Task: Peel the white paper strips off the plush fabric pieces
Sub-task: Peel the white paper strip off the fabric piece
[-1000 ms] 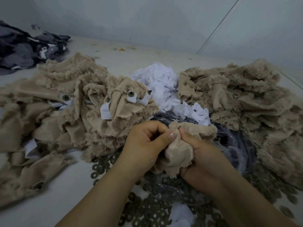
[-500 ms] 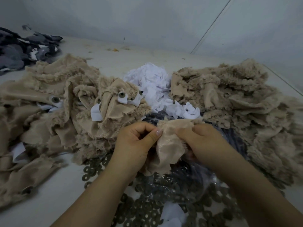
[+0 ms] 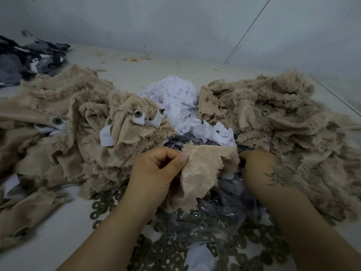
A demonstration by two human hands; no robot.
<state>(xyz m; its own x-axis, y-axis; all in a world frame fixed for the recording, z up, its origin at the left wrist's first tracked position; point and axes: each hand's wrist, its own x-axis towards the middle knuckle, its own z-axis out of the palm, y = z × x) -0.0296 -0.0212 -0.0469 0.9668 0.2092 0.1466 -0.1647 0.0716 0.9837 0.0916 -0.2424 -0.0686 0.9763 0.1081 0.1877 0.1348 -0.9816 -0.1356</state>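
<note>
My left hand point(image 3: 156, 173) pinches the top left edge of a beige plush piece point(image 3: 201, 173) between thumb and forefinger, its smooth backing facing me. My right hand point(image 3: 261, 171) lies at the piece's right fuzzy edge, knuckles up, fingertips hidden behind the fabric. A small bit of white paper point(image 3: 228, 176) shows under that edge. Peeled white strips form a heap point(image 3: 175, 98) behind the piece. On the left plush pile point(image 3: 58, 124), pieces with eye studs carry white strips point(image 3: 106, 136).
A second beige plush pile point(image 3: 283, 118) fills the right side. A clear plastic bag point(image 3: 220, 212) and several grey round washers point(image 3: 103, 204) lie under my hands. Dark grey fabric point(image 3: 29, 55) sits at the far left by the wall.
My right hand has let go of the piece's top and slid right to its far edge. The piece has spread open flatter. My left hand keeps its pinch.
</note>
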